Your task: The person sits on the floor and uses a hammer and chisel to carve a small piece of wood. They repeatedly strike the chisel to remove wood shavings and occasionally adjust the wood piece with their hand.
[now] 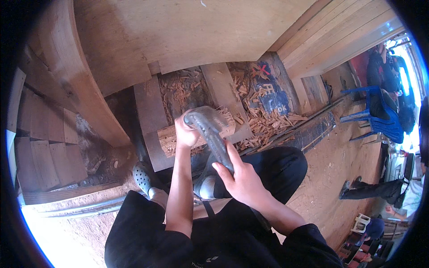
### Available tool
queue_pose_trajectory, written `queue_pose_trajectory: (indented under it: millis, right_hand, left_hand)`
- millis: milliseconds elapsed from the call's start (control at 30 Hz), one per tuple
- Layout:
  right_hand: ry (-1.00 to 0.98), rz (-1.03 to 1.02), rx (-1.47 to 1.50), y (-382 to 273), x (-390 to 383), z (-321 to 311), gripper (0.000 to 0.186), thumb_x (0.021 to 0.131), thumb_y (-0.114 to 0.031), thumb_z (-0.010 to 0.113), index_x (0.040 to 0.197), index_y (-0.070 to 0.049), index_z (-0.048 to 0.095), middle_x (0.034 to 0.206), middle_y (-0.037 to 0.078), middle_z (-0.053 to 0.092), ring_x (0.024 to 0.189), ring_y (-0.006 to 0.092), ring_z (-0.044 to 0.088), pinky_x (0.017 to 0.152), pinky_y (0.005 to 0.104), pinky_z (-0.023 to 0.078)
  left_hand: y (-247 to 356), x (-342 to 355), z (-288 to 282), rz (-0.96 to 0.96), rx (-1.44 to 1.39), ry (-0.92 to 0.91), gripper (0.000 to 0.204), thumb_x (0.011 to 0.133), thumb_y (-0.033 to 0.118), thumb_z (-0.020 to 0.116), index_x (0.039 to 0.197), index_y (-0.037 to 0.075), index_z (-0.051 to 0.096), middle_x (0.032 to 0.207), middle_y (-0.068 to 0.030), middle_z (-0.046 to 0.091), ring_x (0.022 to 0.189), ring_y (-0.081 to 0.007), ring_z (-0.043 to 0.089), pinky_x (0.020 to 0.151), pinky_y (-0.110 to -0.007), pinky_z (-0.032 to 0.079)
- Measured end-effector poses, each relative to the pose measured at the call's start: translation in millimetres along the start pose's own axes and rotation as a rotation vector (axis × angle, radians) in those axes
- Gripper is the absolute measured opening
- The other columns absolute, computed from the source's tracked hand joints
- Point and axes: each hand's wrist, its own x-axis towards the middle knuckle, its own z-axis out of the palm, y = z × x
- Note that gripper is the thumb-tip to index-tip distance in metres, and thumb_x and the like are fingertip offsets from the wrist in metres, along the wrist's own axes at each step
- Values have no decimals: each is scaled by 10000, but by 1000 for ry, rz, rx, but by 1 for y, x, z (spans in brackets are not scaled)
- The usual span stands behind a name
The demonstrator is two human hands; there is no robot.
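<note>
My right hand [243, 178] is wrapped round the dark, worn shaft of a hammer-like tool [213, 139]. Its grey head is smeared by motion, so its exact kind does not show. Just behind that head, my left hand [187, 133] is closed over a rough wooden block [169, 142]; the tool covers its fingertips, and what they grip is hidden. The pale block lies across flat boards [154, 149] on the floor between my feet, its other end showing right of the tool.
Wood chips [263, 127] litter the ground beyond the block. Large wooden panels [178, 35] stand ahead, a curved timber [85, 80] at left. A long dark bar [308, 120] lies on the right. Farther right are a blue plastic chair [380, 114] and other people [380, 190].
</note>
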Motion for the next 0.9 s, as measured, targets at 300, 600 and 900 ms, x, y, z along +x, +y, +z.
queue_pose_trajectory:
  millis: [300, 600, 900]
  right_hand:
    - [-35, -180, 126, -8, -4, -53, 475, 886, -214, 626, 1273, 5, 459, 936, 170, 644, 874, 155, 618, 761, 307, 487]
    - [243, -414, -112, 1, 5, -135, 469, 798, -155, 691, 1189, 42, 521, 1034, 181, 646, 978, 218, 632, 840, 322, 471]
    - [-178, -302, 27, 49, 64, -69, 582, 832, -204, 674, 1320, 20, 449, 1225, 201, 569, 1144, 228, 548, 961, 308, 400]
  left_hand:
    - [7, -3, -9, 2, 2, 69, 297, 563, 62, 748, 834, 10, 639, 770, -72, 659, 722, -133, 611, 694, -277, 483]
    - [24, -5, -10, -18, 123, 46, 286, 533, 26, 748, 790, 13, 623, 750, -66, 645, 722, -128, 605, 698, -274, 480]
    - [20, -3, -5, 20, 198, 44, 320, 594, 101, 800, 859, 27, 638, 771, -37, 660, 718, -96, 583, 695, -272, 482]
